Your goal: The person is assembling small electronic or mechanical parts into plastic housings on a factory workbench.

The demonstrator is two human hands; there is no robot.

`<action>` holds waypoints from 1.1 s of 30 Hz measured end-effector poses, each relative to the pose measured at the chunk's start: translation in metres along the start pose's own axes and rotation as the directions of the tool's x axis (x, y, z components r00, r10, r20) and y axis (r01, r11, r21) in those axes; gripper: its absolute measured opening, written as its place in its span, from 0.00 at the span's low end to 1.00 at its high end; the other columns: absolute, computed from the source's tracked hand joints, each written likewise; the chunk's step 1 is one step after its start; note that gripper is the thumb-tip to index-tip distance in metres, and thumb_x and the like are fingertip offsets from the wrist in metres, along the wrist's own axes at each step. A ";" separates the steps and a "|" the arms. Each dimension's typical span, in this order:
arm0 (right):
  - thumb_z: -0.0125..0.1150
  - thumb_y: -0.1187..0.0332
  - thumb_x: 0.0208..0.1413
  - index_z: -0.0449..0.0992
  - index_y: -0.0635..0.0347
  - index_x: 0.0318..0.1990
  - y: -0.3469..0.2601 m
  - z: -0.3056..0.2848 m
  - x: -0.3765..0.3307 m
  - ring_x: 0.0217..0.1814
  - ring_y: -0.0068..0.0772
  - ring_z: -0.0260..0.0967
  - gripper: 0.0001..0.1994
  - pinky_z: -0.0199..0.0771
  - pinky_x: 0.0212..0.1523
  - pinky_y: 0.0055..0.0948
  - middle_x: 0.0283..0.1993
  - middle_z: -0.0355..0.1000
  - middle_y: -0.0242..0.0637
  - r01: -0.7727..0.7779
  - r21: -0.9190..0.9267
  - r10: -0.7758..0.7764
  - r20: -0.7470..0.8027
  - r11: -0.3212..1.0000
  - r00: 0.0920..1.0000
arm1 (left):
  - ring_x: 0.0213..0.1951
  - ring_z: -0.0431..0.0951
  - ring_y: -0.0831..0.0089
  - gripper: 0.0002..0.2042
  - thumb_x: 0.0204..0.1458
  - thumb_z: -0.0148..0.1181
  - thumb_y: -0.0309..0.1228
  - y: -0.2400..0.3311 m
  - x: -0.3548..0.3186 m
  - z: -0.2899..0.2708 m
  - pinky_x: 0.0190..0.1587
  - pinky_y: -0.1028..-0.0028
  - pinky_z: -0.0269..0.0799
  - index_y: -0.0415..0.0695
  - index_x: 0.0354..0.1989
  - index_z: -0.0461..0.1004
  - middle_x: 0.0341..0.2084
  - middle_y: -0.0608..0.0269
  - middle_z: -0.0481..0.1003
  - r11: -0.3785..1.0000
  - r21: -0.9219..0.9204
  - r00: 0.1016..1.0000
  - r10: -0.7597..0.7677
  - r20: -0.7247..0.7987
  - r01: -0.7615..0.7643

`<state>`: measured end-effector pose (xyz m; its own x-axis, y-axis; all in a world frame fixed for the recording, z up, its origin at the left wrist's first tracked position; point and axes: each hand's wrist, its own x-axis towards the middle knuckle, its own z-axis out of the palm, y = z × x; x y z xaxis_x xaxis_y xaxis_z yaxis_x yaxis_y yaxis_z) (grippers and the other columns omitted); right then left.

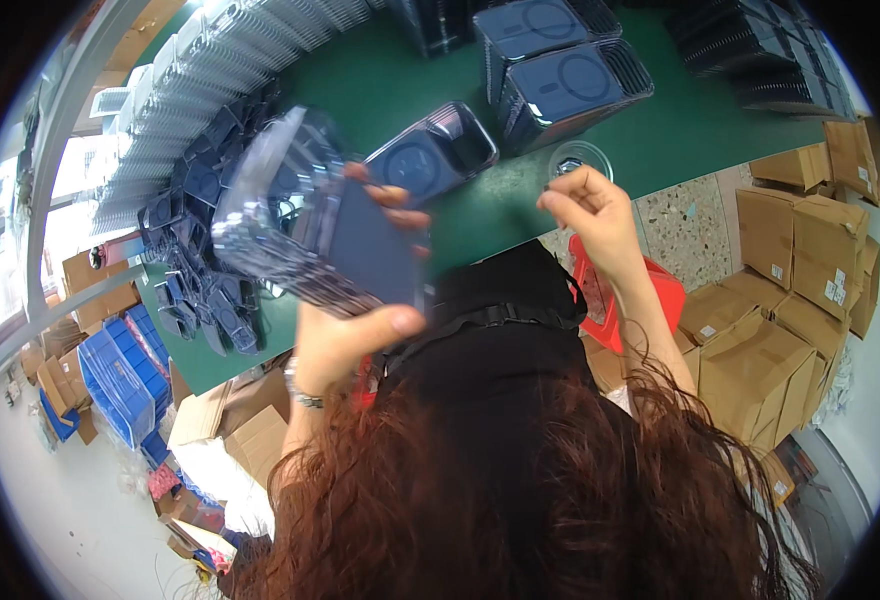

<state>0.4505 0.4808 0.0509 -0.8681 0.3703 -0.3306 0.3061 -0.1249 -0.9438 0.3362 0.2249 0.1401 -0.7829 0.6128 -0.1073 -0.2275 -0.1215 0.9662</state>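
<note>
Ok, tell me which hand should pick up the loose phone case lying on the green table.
Right. The right hand seems to pinch only something small, hovering near the loose case on the green table. The left hand is full, gripping a clear-edged dark case.

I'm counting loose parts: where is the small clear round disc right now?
In the head view, the clear round disc lies on the green table, just beyond the right hand.

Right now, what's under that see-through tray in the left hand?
A dark phone case sits under the clear tray, both held in the left hand. Below lies the green table. The tray blurs part of the loose cases there.
</note>
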 end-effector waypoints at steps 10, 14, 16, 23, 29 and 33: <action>0.62 0.82 0.52 0.78 0.63 0.41 -0.034 0.075 -0.026 0.40 0.39 0.73 0.09 0.73 0.42 0.34 0.37 0.75 0.39 0.621 -0.391 -0.649 0.076 0.679 0.757 | 0.60 0.69 0.60 0.53 0.37 0.78 0.38 -0.035 -0.020 0.023 0.58 0.59 0.72 0.44 0.72 0.48 0.66 0.53 0.59 0.909 -0.332 0.965 -0.215 0.151 0.254; 0.60 0.78 0.58 0.77 0.64 0.40 -0.042 0.092 -0.041 0.44 0.27 0.75 0.03 0.80 0.42 0.28 0.38 0.78 0.36 0.329 0.020 -0.328 -0.033 0.944 0.944 | 0.60 0.68 0.64 0.55 0.37 0.79 0.36 -0.036 -0.034 0.020 0.58 0.62 0.71 0.44 0.73 0.47 0.66 0.57 0.59 0.881 -0.383 0.960 -0.234 0.153 0.276; 0.59 0.76 0.61 0.76 0.64 0.39 -0.047 0.095 -0.043 0.45 0.23 0.75 0.02 0.82 0.42 0.26 0.40 0.77 0.35 0.066 0.221 -0.066 -0.005 0.973 0.998 | 0.60 0.68 0.64 0.55 0.36 0.79 0.35 -0.035 -0.035 0.019 0.58 0.62 0.71 0.44 0.73 0.47 0.66 0.57 0.59 0.890 -0.376 0.965 -0.214 0.153 0.258; 0.63 0.78 0.52 0.74 0.63 0.35 -0.050 0.100 -0.052 0.41 0.40 0.70 0.04 0.69 0.45 0.35 0.37 0.72 0.38 0.471 -0.329 -0.466 0.098 0.819 0.879 | 0.61 0.66 0.65 0.55 0.35 0.80 0.35 -0.038 -0.039 0.009 0.62 0.63 0.67 0.44 0.72 0.46 0.66 0.59 0.58 0.961 -0.231 0.988 -0.143 0.064 0.154; 0.63 0.79 0.49 0.72 0.63 0.36 -0.042 0.117 -0.054 0.38 0.45 0.68 0.08 0.70 0.41 0.39 0.36 0.70 0.40 0.599 -0.514 -0.674 0.053 0.614 0.737 | 0.63 0.64 0.65 0.54 0.36 0.80 0.35 -0.034 -0.044 0.018 0.65 0.62 0.63 0.42 0.71 0.48 0.63 0.59 0.60 0.937 -0.309 0.986 -0.144 0.079 0.161; 0.61 0.77 0.55 0.72 0.63 0.38 -0.049 0.121 -0.062 0.38 0.39 0.71 0.05 0.71 0.40 0.34 0.37 0.72 0.41 0.421 -0.403 -0.456 0.011 0.813 0.890 | 0.64 0.64 0.64 0.53 0.36 0.80 0.35 -0.035 -0.048 0.017 0.66 0.62 0.63 0.42 0.71 0.49 0.64 0.59 0.59 0.928 -0.331 0.985 -0.151 0.082 0.170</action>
<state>0.4417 0.3524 0.1172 -0.9165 0.3762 0.1361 0.0403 0.4252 -0.9042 0.3913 0.2134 0.1156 -0.6891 0.6864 -0.2323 -0.5359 -0.2670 0.8010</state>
